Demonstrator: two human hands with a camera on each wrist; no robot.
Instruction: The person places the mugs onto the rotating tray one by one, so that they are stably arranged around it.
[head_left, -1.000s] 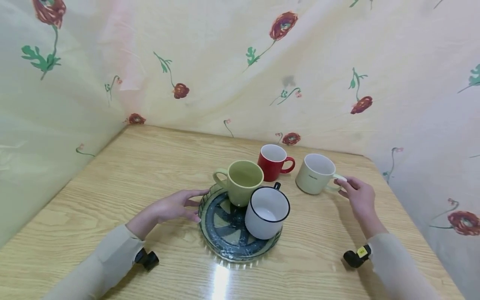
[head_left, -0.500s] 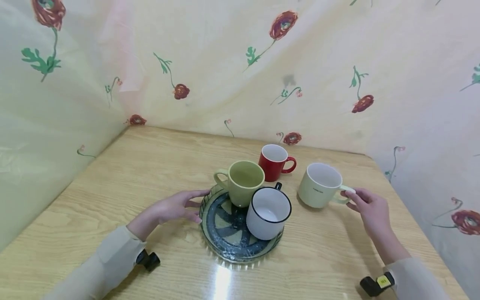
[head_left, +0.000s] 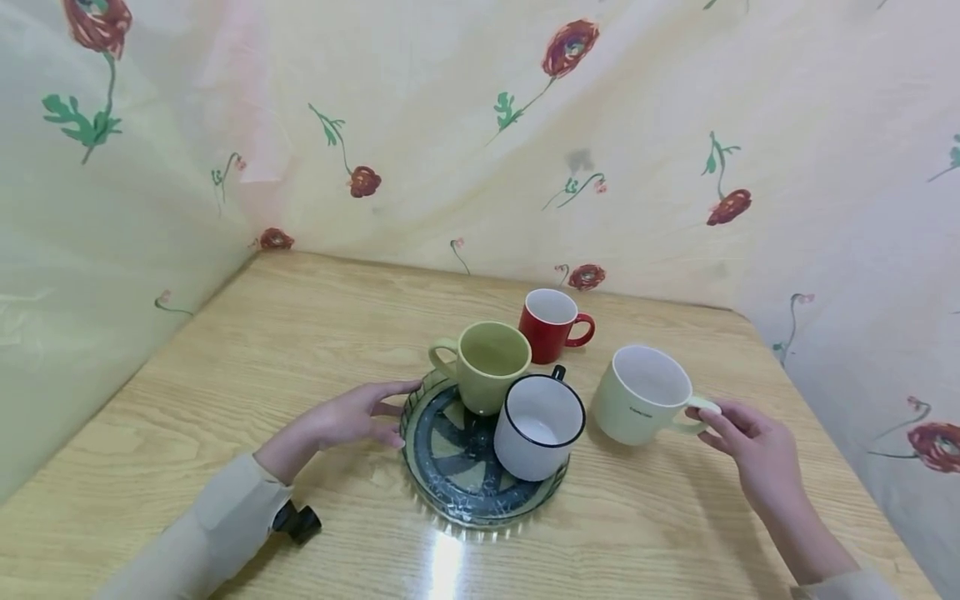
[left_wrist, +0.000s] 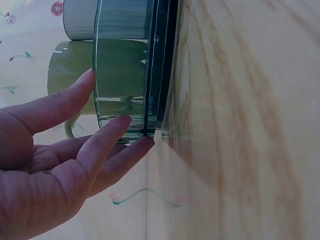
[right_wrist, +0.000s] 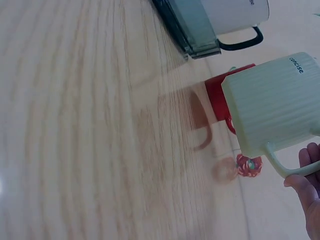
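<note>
My right hand [head_left: 763,450] pinches the handle of a pale green mug [head_left: 626,410] between thumb and fingers. Lettering reading "concise" shows on its side in the right wrist view, where the mug [right_wrist: 275,102] appears raised off the table and tilted. My left hand [head_left: 348,417] touches the left side of a round glass dish [head_left: 450,493] with a dark blue patterned base. In the left wrist view its fingers [left_wrist: 107,137] lie against the dish wall, the thumb at the rim. Inside the dish stand an olive-green mug [head_left: 476,385] and a white mug [head_left: 525,450] with a black rim.
A red mug [head_left: 542,337] with a white inside stands behind the dish, its handle toward the right. The wood-grain table [head_left: 262,333] meets a flower-patterned curtain [head_left: 450,125] at the back and sides.
My right hand has brought the pale green mug toward me, moving down and slightly right in the head view. The left hand, the dish and the mugs in it stay put.
</note>
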